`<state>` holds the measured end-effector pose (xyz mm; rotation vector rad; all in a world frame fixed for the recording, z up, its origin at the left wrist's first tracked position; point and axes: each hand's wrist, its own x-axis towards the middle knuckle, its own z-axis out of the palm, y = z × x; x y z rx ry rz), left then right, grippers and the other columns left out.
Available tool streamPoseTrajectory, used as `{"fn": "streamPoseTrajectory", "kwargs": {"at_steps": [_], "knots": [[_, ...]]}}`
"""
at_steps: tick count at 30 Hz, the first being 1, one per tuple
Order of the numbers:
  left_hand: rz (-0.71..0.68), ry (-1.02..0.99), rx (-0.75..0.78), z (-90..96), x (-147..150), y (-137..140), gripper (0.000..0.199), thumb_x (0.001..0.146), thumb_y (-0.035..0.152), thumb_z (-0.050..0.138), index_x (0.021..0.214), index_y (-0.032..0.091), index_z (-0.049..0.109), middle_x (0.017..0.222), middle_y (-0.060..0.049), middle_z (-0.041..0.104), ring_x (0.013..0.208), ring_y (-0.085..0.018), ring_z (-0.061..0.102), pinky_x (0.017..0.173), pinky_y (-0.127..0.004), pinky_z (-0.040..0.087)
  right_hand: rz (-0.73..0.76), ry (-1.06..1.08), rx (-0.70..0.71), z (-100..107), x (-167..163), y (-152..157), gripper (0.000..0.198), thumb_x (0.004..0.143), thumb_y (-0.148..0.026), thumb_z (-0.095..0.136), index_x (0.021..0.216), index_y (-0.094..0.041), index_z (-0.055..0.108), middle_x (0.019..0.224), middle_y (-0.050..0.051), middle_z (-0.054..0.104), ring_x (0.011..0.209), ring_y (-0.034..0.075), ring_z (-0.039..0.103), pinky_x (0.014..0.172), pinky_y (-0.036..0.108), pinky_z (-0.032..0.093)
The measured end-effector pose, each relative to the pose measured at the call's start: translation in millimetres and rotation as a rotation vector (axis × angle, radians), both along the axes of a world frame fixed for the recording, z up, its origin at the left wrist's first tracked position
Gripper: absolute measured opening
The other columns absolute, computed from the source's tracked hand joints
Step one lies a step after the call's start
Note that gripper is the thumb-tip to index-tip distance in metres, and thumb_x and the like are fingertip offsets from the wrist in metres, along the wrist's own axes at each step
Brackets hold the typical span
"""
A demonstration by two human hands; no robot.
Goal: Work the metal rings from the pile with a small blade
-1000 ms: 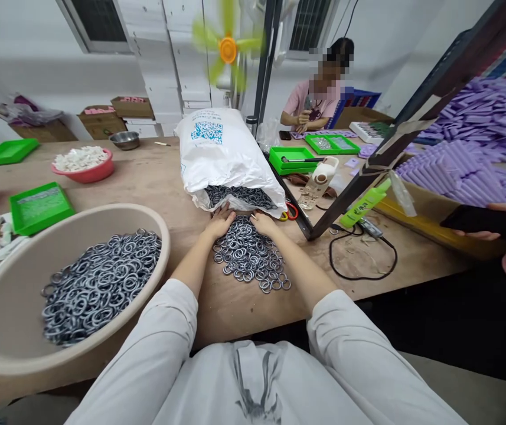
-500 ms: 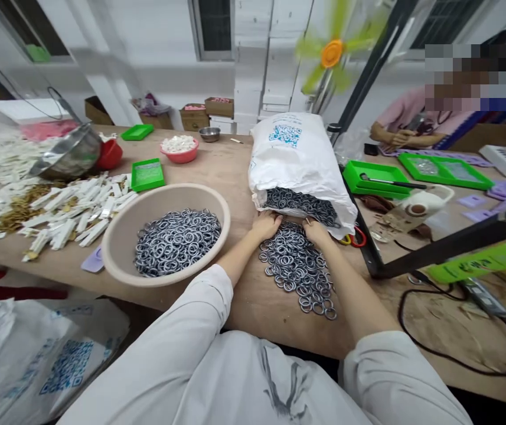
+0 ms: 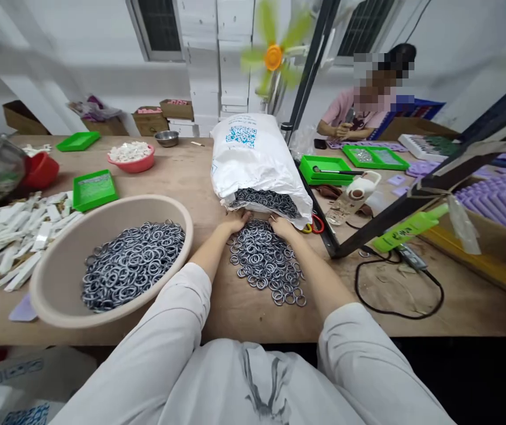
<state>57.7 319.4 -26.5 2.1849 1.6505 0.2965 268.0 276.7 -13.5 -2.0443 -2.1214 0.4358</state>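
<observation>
A white woven sack point(image 3: 259, 159) lies on the table with its mouth toward me, dark grey metal rings showing inside. Loose rings point(image 3: 264, 257) spread from the mouth over the wood between my forearms. At the left of the sack's lower lip, my left hand point(image 3: 237, 221) is closed on the edge, its fingertips partly hidden. My right hand point(image 3: 281, 226) grips the same lip further right, fingers bent and partly covered. To the left stands a wide beige basin point(image 3: 55, 283) holding many more such rings.
White strips point(image 3: 18, 236) are heaped at the left, near a green tray point(image 3: 95, 192) and a red bowl of white pieces point(image 3: 131, 158). A dark metal frame point(image 3: 336, 242) and a cable point(image 3: 394, 316) lie to the right. Beyond sits another person point(image 3: 350, 115); a fan point(image 3: 273, 57) spins behind the sack.
My view has turned to the right, so everything appears further left and more purple parts show at the right. Both hands remain at the sack's mouth.
</observation>
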Motion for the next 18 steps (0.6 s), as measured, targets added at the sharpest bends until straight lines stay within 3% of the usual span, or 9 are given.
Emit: {"fn": "streamPoseTrajectory", "kwargs": {"at_steps": [7, 11, 14, 18], "knots": [[-0.077, 0.038, -0.008, -7.6, -6, -17, 0.075, 0.1, 0.06, 0.013, 0.152, 0.016, 0.042, 0.161, -0.013, 0.039, 0.151, -0.027, 0.032, 0.123, -0.039, 0.021, -0.001, 0.066, -0.064, -1, -18, -7, 0.047, 0.104, -0.037, 0.035, 0.138, -0.015, 0.059, 0.136, 0.016, 0.065, 0.126, 0.029, 0.061, 0.105, 0.035, 0.043], [-0.122, 0.071, 0.007, -3.9, -1, -28, 0.07, 0.1, 0.058, 0.017, 0.151, 0.019, 0.045, 0.158, -0.011, 0.044, 0.149, -0.028, 0.035, 0.123, -0.042, 0.023, 0.003, 0.113, -0.038, -2, -25, -11, 0.046, 0.104, -0.041, 0.039, 0.14, -0.018, 0.056, 0.141, 0.013, 0.062, 0.129, 0.027, 0.058, 0.109, 0.04, 0.042], [-0.158, 0.094, 0.021, 1.3, 5, -33, 0.064, 0.101, 0.054, 0.02, 0.15, 0.021, 0.046, 0.158, -0.01, 0.044, 0.15, -0.03, 0.034, 0.123, -0.046, 0.021, -0.007, 0.131, -0.028, -2, -26, -16, 0.043, 0.101, -0.043, 0.052, 0.136, -0.018, 0.057, 0.138, 0.013, 0.06, 0.123, 0.026, 0.06, 0.106, 0.05, 0.046], [-0.195, 0.094, 0.039, 10.8, 6, -44, 0.064, 0.101, 0.053, 0.019, 0.152, 0.02, 0.042, 0.159, -0.01, 0.042, 0.149, -0.031, 0.034, 0.122, -0.047, 0.023, -0.004, 0.134, -0.041, -2, -22, -22, 0.037, 0.097, -0.039, 0.06, 0.127, -0.017, 0.061, 0.131, 0.011, 0.062, 0.114, 0.024, 0.063, 0.097, 0.048, 0.053]]}}
